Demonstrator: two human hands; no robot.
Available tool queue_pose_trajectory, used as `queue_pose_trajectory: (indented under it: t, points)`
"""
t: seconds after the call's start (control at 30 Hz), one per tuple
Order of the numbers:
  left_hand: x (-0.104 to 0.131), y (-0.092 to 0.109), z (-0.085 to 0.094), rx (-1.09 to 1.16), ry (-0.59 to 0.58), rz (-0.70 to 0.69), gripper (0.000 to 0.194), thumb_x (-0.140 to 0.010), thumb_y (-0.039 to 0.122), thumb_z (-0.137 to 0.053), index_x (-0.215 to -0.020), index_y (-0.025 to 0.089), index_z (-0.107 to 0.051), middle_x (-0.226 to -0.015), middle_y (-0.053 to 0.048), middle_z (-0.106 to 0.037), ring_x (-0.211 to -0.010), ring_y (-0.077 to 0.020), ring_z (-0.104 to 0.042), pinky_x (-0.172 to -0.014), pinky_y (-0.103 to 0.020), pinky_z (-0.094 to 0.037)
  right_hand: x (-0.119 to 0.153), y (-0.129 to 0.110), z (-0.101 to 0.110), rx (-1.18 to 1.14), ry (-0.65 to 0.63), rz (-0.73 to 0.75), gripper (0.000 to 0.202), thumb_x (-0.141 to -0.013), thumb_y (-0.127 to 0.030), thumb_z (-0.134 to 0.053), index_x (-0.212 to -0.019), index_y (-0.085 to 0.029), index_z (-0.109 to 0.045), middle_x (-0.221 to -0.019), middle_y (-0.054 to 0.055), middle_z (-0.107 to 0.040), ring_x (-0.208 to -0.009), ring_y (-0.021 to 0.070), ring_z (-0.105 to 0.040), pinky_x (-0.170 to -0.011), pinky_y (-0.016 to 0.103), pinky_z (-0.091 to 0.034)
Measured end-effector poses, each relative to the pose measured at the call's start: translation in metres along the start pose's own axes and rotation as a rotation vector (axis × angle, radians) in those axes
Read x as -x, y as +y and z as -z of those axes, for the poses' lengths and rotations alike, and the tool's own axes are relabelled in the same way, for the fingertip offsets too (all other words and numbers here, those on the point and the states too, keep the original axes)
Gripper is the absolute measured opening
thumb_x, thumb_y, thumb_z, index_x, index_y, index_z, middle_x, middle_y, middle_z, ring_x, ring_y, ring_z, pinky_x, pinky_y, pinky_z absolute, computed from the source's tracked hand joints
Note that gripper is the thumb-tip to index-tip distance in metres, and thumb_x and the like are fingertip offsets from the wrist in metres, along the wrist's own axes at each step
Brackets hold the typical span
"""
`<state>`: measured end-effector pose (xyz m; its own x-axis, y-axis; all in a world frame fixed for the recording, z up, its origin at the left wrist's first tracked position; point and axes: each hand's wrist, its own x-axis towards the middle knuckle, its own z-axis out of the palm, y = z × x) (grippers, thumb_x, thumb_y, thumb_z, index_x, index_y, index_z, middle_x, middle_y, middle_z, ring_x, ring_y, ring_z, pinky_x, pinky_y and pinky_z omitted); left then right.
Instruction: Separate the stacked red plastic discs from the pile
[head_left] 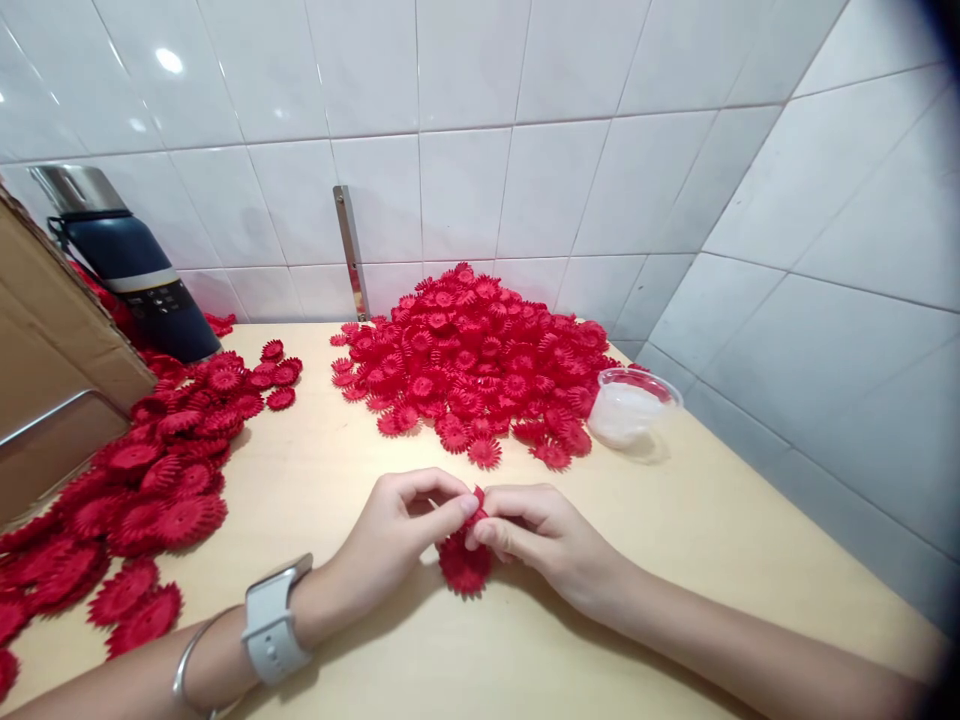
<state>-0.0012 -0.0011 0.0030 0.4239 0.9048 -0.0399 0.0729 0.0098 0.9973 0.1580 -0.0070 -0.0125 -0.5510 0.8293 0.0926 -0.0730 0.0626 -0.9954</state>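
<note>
My left hand point(412, 530), with a watch and a bangle on its wrist, pinches a small red piece point(478, 505) between thumb and forefinger. From the other side, my right hand point(536, 535) pinches the same piece, its fingertips close to those of the left. Just below the fingertips is a round red fringed flower point(465, 568); whether it is joined to the pinched piece is hidden by the fingers. A large heap of small red flowers point(480, 350) lies beyond both hands, against the tiled wall.
Larger red flowers point(161, 485) are piled at the left beside a cardboard box point(56, 330) and a dark blue bottle point(146, 270). A clear plastic bowl point(630, 410) stands right of the heap on the pale table point(720, 560). A metal strip point(349, 245) leans at the wall.
</note>
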Motion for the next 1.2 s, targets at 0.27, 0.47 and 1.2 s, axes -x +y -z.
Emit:
queue_pose_trajectory:
  t: [0.27, 0.47, 1.2]
  points:
    - [-0.001, -0.001, 0.000, -0.038, 0.027, -0.009, 0.015, -0.077, 0.026, -0.055, -0.070, 0.014, -0.058, -0.061, 0.000, -0.057, -0.055, -0.0089, -0.051, -0.053, -0.020, -0.040, 0.001, -0.004, -0.001, -0.040, -0.006, -0.044, 0.020, -0.081, -0.025, -0.050, -0.067, -0.013, -0.059, -0.063, 0.003, -0.061, -0.062, 0.0148, -0.059, -0.063, 0.028, -0.048]
    - [0.000, -0.003, 0.000, -0.102, 0.062, -0.050, 0.015, -0.078, 0.027, -0.053, -0.069, 0.015, -0.056, -0.062, 0.002, -0.054, -0.055, -0.0081, -0.047, -0.053, -0.019, -0.038, 0.001, -0.006, 0.002, 0.101, 0.114, -0.020, 0.023, -0.079, -0.021, -0.052, -0.058, -0.015, -0.058, -0.054, -0.003, -0.049, -0.052, 0.0083, -0.048, -0.052, 0.019, -0.039]
    - [-0.010, -0.005, 0.005, 0.098, 0.430, 0.036, 0.013, -0.075, 0.027, -0.055, -0.070, 0.015, -0.058, -0.059, 0.003, -0.052, -0.052, -0.0068, -0.045, -0.050, -0.018, -0.036, 0.000, 0.000, 0.004, -0.048, 0.482, -0.060, 0.028, -0.077, -0.035, -0.048, -0.057, -0.017, -0.046, -0.043, -0.006, -0.035, -0.039, 0.0072, -0.031, -0.040, 0.021, -0.026]
